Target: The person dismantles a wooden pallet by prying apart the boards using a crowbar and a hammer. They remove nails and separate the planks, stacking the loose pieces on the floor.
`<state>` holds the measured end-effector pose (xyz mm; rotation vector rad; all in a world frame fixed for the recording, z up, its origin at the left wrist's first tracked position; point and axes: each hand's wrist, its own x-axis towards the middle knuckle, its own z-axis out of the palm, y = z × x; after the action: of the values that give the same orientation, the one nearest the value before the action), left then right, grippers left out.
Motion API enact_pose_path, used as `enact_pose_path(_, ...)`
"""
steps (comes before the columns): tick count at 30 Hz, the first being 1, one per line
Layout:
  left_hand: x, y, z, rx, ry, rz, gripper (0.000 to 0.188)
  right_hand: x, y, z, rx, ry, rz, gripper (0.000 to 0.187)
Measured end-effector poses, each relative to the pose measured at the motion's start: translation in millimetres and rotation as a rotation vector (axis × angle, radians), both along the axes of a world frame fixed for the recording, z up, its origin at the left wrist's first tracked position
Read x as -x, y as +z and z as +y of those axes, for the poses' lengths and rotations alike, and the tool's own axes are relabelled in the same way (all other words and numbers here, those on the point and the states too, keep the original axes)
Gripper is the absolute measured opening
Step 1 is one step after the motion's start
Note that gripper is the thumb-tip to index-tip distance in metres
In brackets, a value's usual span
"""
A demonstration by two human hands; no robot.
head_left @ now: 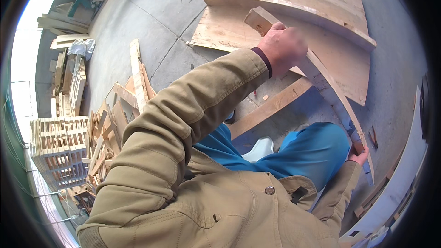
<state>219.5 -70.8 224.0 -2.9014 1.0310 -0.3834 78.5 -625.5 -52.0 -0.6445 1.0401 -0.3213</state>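
- One long plank point(342, 97) slants across the front of a seated or crouching person, its upper end over a wooden panel point(216, 30) and its lower end by the right knee.
- Left hand point(282, 48): fingers wrapped tightly around the plank near its upper end, the knuckles partly blurred.
- Right hand point(359, 155): pinching the plank near its lower end, some fingers hidden.
- Any marking on the round button point(269, 190) of the tan jacket point(156, 156) is too small to read.
- Grey concrete floor point(151, 9), crossed by dark joint lines, carries the panel, which has a batten point(349, 31) running across it.
- A loose board point(271, 108) lies diagonally on the floor, near the blue trousers point(317, 147).
- At left, a slatted wooden stack point(59, 144) stands beside a jumbled scrap pile point(105, 128); farther back, crumpled pale sheeting point(81, 48) rests on more timber.
- Bright light enters along the left edge.
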Motion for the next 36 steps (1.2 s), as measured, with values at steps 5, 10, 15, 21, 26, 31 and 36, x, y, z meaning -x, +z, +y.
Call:
enact_pose_path(5, 28, 51, 81, 0.055, 0.11, -0.175, 0.028, -72, 99, 36, 0.096, 0.132, -0.211, 0.038)
enact_pose_path(10, 109, 63, 176, 0.115, 0.308, -0.261, 0.048, -131, 197, 117, 0.195, 0.279, -0.357, 0.04)
enact_pose_path(15, 233, 58, 258, 0.211, 0.563, -0.276, 0.053, -170, 247, 253, 0.224, 0.534, -0.465, 0.041)
enact_pose_path(21, 400, 34, 326, 0.212, 0.956, -0.346, 0.051, -164, 251, 471, 0.087, 0.846, -0.466, 0.044)
enact_pose_path(26, 535, -7, 329, 0.119, 1.331, -0.256, 0.055, -92, 245, 619, 0.028, 1.093, -0.441, 0.034)
enact_pose_path(31, 632, -69, 285, 0.188, 1.548, -0.027, 0.066, -18, 254, 696, 0.121, 1.371, -0.461, 0.029)
enact_pose_path(36, 676, -123, 238, 0.475, 1.669, 0.001, 0.073, 19, 275, 754, 0.352, 1.501, -0.531, 0.033)
